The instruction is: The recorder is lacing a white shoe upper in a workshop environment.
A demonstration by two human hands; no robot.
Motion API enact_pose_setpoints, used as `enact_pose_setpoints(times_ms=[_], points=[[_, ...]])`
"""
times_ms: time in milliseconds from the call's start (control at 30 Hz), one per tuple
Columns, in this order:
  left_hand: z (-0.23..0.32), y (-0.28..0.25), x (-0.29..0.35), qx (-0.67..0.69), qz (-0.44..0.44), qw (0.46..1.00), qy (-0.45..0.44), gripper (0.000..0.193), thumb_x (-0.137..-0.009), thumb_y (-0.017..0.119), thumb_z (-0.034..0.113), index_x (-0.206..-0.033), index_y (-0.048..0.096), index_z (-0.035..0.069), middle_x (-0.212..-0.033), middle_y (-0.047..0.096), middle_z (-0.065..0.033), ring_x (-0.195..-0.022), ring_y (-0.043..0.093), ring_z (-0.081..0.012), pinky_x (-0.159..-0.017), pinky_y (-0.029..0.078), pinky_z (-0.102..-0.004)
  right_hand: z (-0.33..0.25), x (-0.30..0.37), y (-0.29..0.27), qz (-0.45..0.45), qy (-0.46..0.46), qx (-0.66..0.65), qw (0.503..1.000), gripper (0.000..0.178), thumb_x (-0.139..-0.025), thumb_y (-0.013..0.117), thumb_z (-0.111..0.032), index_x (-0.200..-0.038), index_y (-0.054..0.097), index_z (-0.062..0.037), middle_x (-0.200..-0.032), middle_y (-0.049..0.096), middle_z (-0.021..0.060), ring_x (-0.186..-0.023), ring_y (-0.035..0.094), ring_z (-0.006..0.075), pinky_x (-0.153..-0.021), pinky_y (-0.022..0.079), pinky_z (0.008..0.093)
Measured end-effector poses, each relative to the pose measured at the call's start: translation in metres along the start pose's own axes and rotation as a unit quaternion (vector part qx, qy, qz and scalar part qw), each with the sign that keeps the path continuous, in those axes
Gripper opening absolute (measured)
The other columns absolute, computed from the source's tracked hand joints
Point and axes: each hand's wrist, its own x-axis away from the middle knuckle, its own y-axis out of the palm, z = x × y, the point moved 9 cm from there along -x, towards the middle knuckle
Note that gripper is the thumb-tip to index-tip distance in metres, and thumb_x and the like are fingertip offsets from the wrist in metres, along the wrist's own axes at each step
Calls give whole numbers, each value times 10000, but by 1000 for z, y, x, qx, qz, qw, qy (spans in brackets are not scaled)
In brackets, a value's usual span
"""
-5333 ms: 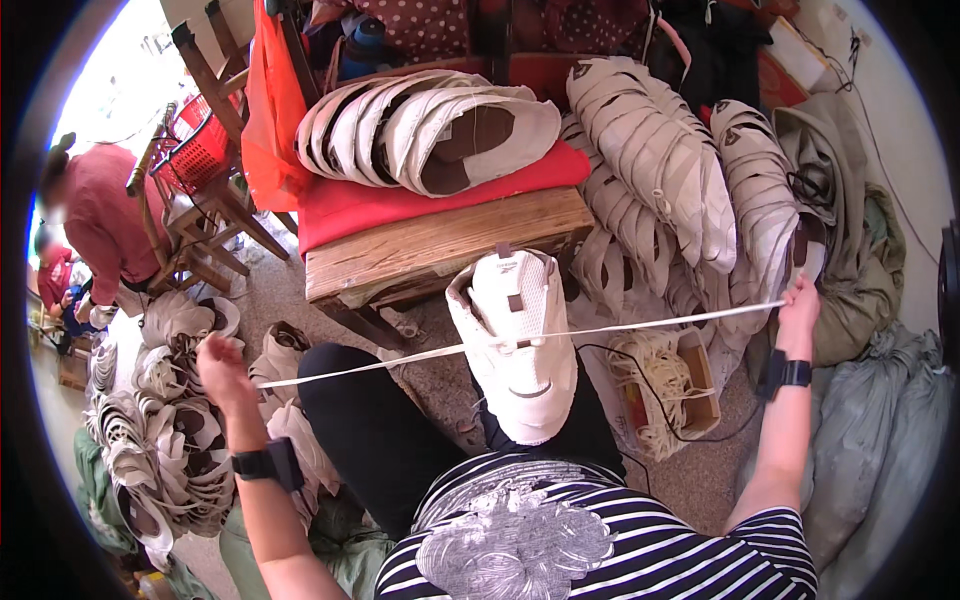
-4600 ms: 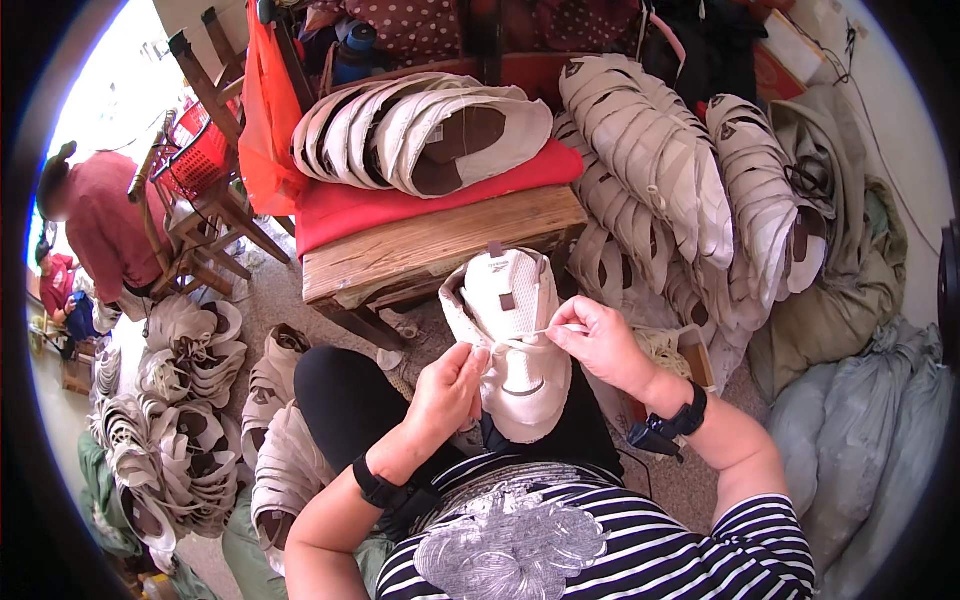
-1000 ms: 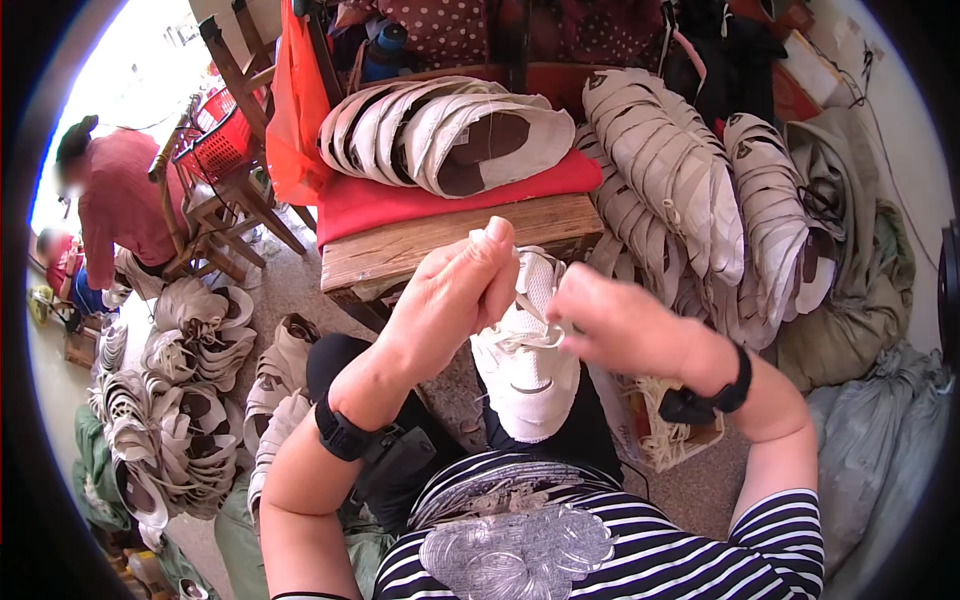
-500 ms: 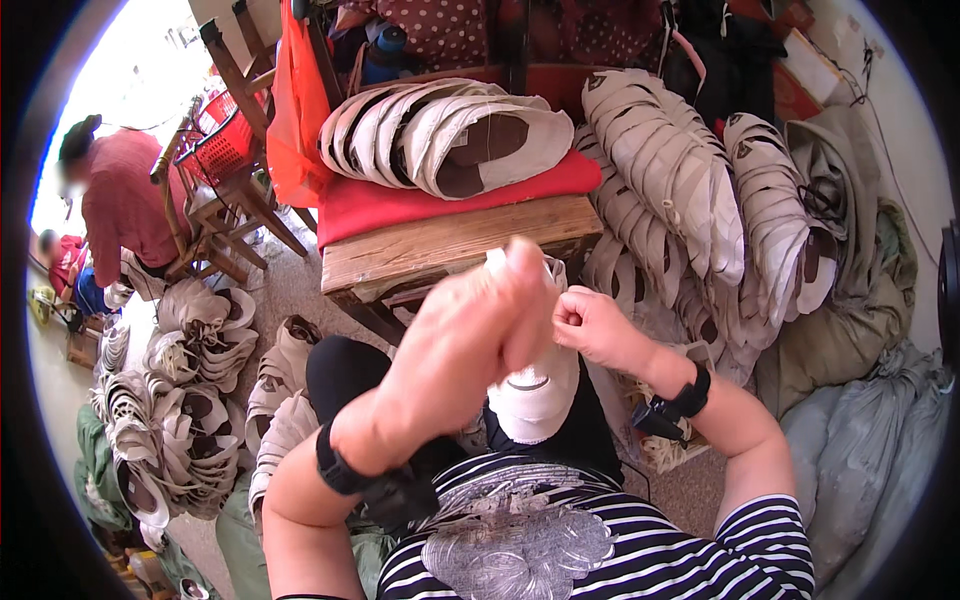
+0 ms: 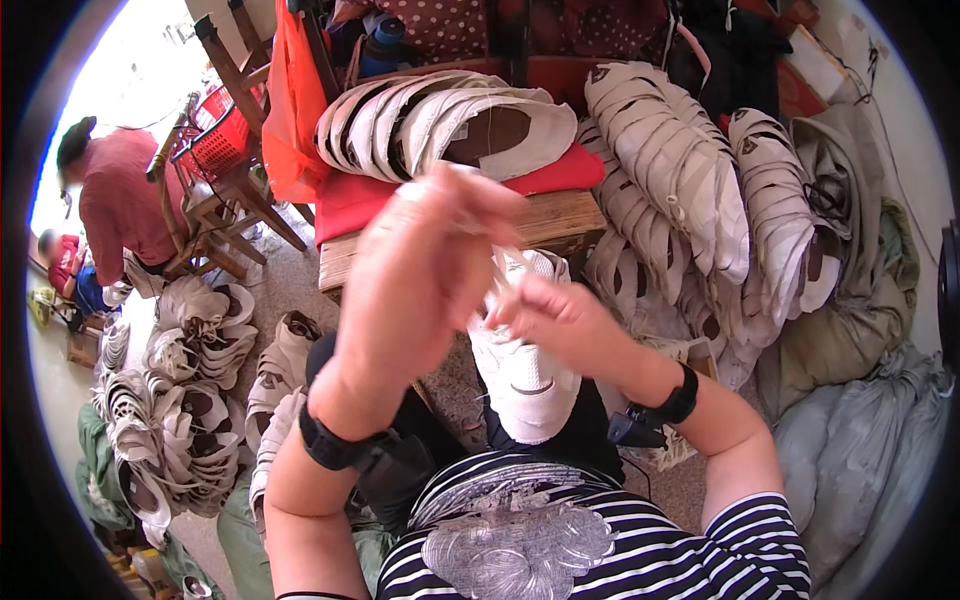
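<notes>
A white shoe upper (image 5: 530, 398) stands toe toward me between my knees, its tongue end up near the wooden bench. My left hand (image 5: 415, 265) is raised over its left side, blurred by motion, so what its fingers hold cannot be made out. At the lacing part of the upper, my right hand (image 5: 562, 322) has its fingers pinched together on a pale, thin strand that looks like a shoelace (image 5: 503, 262). Part of the upper is hidden behind both hands.
Nested uppers (image 5: 490, 130) lie on a red cloth (image 5: 345, 210) over the wooden bench (image 5: 345, 262). More stacks (image 5: 670, 170) hang to the right; piles (image 5: 200, 420) cover the floor at left. Grey sacks (image 5: 860, 440) sit at right. A person (image 5: 130, 190) bends over at far left.
My left hand has swung left and up from above the upper. My right hand has moved left, in over the upper, and more of the upper's laced part shows.
</notes>
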Motion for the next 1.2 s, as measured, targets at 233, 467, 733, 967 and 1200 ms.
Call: enact_pose_setpoints(times_ms=[233, 467, 733, 967, 1200], points=[[9, -147, 15, 294, 88, 950, 62, 217, -1026, 463, 196, -1047, 563, 4, -836, 553, -32, -549, 424, -70, -559, 369, -226, 22, 1, -66, 123, 54, -294, 946, 188, -986, 573, -205, -954, 629, -29, -766, 593, 1, -674, 533, 79, -743, 489, 267], [-35, -287, 87, 369, 243, 897, 1, 194, -1017, 422, 155, -1010, 557, 16, -779, 548, -45, -517, 413, -80, -542, 329, -245, 37, 20, -93, 165, 93, -368, 910, 162, -967, 610, -201, -910, 614, -49, -693, 507, -29, -593, 448, 77, -682, 472, 291], [-26, -359, 124, 325, 327, 887, 27, 166, -1003, 430, 103, -1054, 560, 13, -842, 579, -42, -577, 441, -72, -604, 367, -261, 50, 66, -169, 310, 98, -466, 823, 216, -957, 576, -103, -1095, 593, 63, -630, 458, -52, -534, 436, 54, -571, 412, 208], [40, -401, 158, 86, 458, 868, 174, 255, -1030, 426, 166, -1165, 546, -14, -869, 555, -26, -633, 455, -87, -600, 389, -226, -2, 211, -346, 538, -96, -332, 769, 340, -934, 480, -46, -1266, 490, 29, -698, 418, -32, -494, 340, 56, -422, 296, 200], [-42, -222, 97, -252, 272, 927, -50, 319, -1050, 420, 238, -1214, 553, 0, -840, 620, -37, -561, 463, -50, -519, 390, -187, 22, 166, -257, 541, 25, -86, 836, 308, -878, 545, -20, -1180, 604, -11, -850, 630, 12, -459, 332, -12, -375, 240, 153]])
